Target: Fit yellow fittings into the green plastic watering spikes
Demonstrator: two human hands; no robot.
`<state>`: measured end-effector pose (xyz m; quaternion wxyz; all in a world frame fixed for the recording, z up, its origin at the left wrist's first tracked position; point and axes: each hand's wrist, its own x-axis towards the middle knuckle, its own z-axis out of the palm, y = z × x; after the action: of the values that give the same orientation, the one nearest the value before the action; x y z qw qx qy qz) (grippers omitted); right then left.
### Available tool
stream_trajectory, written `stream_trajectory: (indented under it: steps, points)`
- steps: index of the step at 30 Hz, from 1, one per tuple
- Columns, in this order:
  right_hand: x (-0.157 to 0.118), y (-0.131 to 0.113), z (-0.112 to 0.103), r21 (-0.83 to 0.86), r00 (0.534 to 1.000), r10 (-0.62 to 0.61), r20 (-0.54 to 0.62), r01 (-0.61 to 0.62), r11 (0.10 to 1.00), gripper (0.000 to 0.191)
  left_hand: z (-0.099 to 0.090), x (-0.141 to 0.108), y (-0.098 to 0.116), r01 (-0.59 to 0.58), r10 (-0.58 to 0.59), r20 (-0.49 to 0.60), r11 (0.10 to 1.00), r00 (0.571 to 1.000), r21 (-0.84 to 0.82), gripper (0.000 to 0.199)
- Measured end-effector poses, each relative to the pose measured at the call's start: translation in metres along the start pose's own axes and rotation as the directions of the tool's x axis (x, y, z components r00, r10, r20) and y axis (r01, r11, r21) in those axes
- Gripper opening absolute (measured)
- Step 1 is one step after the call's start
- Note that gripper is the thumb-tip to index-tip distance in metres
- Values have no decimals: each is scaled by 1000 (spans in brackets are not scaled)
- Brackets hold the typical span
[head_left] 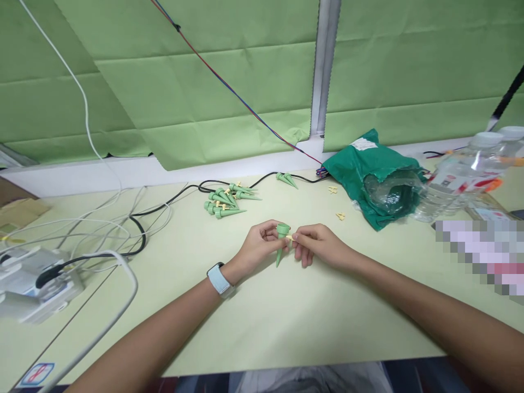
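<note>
Matt green plastic spike (pixel 281 245), small pale yellow plastic piece (pixel 289 238) at its top, matching plastic spikes (pixel 224 199) behind it, glossy clear plastic bottles (pixel 458 188) right of it, creased matt green cloth blind (pixel 204 93) beyond it, smooth pale laminate desktop (pixel 311 322) beneath it

Right of frame: green plastic bag (pixel 368 180) with clear plastic film (pixel 393 192) bulging out, clear plastic bottles (pixel 462 180) just beside it. Lower left: white power strip (pixel 33 278), black and white cables (pixel 135 229) across pale green desk (pixel 327 327). Behind: green blinds (pixel 184 82), red-blue wire (pixel 229 87).
</note>
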<state>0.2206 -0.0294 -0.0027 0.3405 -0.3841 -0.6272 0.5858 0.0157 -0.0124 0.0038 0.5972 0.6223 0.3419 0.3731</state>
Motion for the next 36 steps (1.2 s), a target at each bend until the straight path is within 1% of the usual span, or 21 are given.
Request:
stream_trajectory:
  steps: [2, 4, 6, 8, 9, 10, 12, 15, 16, 17, 20, 22, 23, 24, 26, 28, 30, 32, 33, 35, 36]
  points:
    - [1, 2, 0, 19, 1000, -7, 6, 7, 1000, 42, 0, -1, 0, -9, 9, 3, 1000, 1000, 8, 24]
    - [0, 4, 2, -12, 998, -44, -37, 44, 999, 38, -1, -1, 0, -7, 7, 8, 1000, 1000, 9, 24]
    - [-2, 5, 4, -134, 984, -147, -105, 132, 982, 29, -1, -1, 0, 8, -9, 8, 1000, 1000, 6, 25]
    - [-4, 5, 5, -300, 946, -288, -147, 235, 925, 20, -1, 0, 0, 19, -19, 4, 1000, 1000, -1, 26]
    - [-4, 5, 6, -365, 927, -340, -156, 266, 892, 16, -1, 1, -1, 18, -18, 1, 1000, 1000, -6, 26]
    - [-5, 5, 6, -401, 917, -363, -163, 275, 874, 14, -1, 1, -1, 13, -14, -4, 1000, 1000, -13, 27]
    - [-5, 5, 6, -366, 933, -316, -171, 238, 900, 16, -2, 2, -2, 5, -6, -9, 1000, 1000, -27, 27]
    - [-3, 7, 5, -192, 974, -176, -143, 147, 970, 31, -3, 2, -4, 5, -5, -13, 999, 1000, -42, 26]
    - [-2, 7, 4, -142, 980, -146, -133, 127, 982, 34, -3, 2, -4, 6, -6, -13, 999, 1000, -43, 26]
    - [-2, 7, 4, -113, 982, -132, -136, 117, 987, 33, -3, 2, -4, 6, -7, -15, 999, 1000, -43, 26]
    - [-1, 6, 4, -156, 964, -165, -209, 134, 979, 21, -3, 2, -5, 3, -4, -19, 999, 1000, -34, 26]
    - [-1, 4, 5, -189, 943, -188, -274, 139, 972, 24, -3, 2, -5, 0, 0, -21, 999, 1000, -37, 26]
    - [-2, 4, 5, -182, 942, -179, -285, 130, 975, 26, -3, 2, -5, 0, 0, -20, 999, 1000, -42, 26]
    - [-2, 3, 5, -163, 947, -161, -277, 118, 979, 25, -3, 2, -5, 2, -3, -21, 999, 1000, -46, 26]
    - [-2, 3, 6, -129, 966, -128, -223, 101, 986, 27, -3, 2, -4, 10, -11, -20, 999, 1000, -48, 25]
    - [-1, 4, 6, -136, 972, -139, -189, 114, 984, 30, -2, 1, -3, 12, -13, -20, 999, 1000, -43, 24]
    - [-1, 5, 6, -173, 958, -186, -217, 150, 973, 22, -2, 1, -3, 5, -6, -19, 999, 1000, -39, 24]
    - [0, 5, 5, -188, 942, -216, -259, 170, 967, 24, -2, 1, -3, -1, 0, -19, 999, 1000, -41, 24]
    - [0, 6, 5, -171, 943, -208, -260, 167, 971, 25, -2, 1, -3, -1, 0, -19, 999, 1000, -41, 24]
    - [0, 7, 5, -110, 961, -161, -224, 139, 984, 27, -2, 2, -4, 1, -2, -21, 999, 1000, -42, 24]
    - [0, 8, 5, -87, 970, -139, -201, 123, 989, 32, -2, 2, -4, 3, -4, -20, 999, 1000, -42, 23]
